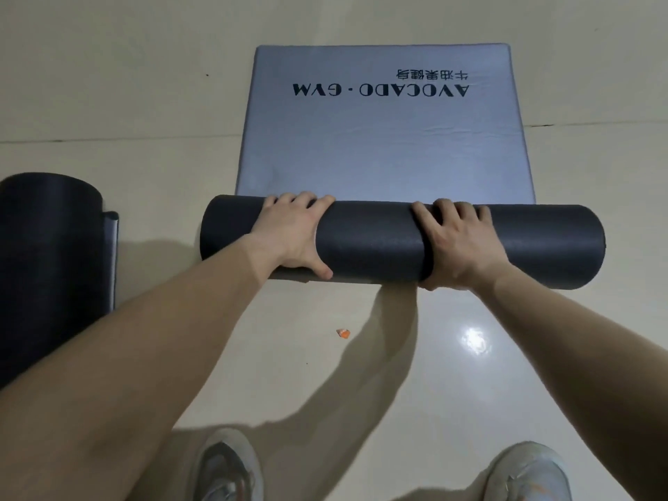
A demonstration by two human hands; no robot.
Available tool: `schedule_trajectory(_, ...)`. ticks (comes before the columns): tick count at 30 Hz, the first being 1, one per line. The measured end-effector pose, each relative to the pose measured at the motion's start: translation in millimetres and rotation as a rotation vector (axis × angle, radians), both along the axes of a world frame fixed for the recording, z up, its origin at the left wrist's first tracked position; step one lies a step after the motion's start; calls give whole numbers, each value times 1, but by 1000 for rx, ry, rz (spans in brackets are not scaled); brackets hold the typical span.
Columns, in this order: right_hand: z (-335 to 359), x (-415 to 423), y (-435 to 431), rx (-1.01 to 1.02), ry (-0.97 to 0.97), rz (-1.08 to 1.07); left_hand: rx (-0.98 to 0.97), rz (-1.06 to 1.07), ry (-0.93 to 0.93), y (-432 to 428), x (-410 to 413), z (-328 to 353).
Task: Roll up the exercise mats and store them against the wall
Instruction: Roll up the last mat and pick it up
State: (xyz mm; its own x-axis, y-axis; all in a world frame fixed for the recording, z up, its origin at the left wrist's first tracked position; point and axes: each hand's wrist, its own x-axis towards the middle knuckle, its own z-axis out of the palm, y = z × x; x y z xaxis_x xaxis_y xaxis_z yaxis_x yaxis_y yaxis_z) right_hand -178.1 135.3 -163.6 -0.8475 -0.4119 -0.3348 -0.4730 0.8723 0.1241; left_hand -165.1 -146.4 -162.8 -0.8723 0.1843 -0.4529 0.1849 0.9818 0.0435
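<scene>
A grey exercise mat (383, 139) printed "AVOCADO GYM" lies flat on the pale floor ahead of me. Its near end is wound into a thick dark roll (372, 240) lying crosswise. My left hand (296, 233) grips the roll's left part, fingers curled over the top and thumb underneath. My right hand (459, 244) grips the right part the same way. A second dark mat (50, 254), rolled, lies on the floor at the far left, with its loose edge showing.
My two pale shoes (227, 468) stand at the bottom edge. A small orange scrap (343, 333) lies on the glossy floor between my arms. A floor seam (115, 139) runs across behind the roll.
</scene>
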Motion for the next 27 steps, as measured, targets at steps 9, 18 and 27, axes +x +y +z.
schedule_trajectory(9,30,88,1,58,-304,31,-63,-9,-185,21,123,19)
schedule_trajectory(18,20,128,5,-2,-104,-70,91,9,-202,17,92,33)
schedule_trajectory(27,44,3,-13,-18,-356,-121,132,133,173,-17,61,21)
